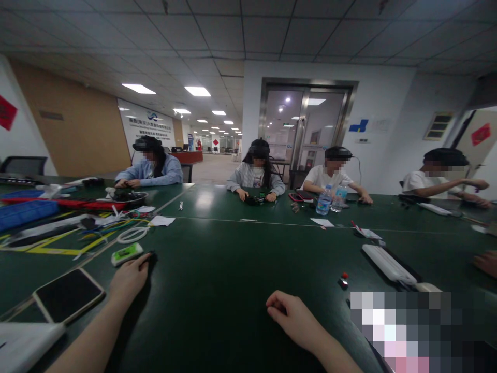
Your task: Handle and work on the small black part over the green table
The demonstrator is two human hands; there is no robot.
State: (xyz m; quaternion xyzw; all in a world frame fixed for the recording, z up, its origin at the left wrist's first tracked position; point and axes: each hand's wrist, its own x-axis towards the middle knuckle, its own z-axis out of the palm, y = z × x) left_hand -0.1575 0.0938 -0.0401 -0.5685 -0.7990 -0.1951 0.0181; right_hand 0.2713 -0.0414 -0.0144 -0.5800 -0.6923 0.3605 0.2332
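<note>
My left hand (131,275) rests at the left of the green table, its thumb and fingers together. A small dark thing (152,254) shows at the fingertips, too small and dim to name. Right beside the knuckles lies a rounded green-and-white object (127,253). Left of my wrist is a tablet or large phone with a dark screen (70,294). On the right, my right hand (292,316) lies on the tabletop with its fingers curled in, and nothing shows in them. A small red-and-silver item (344,281) sits to the right of it.
A coil of white cable (132,235), loose coloured wires and a blue tray (27,212) crowd the left. White power strip-like bars (388,263) lie right. Two water bottles (323,200) stand toward the far side, where several people in headgear sit.
</note>
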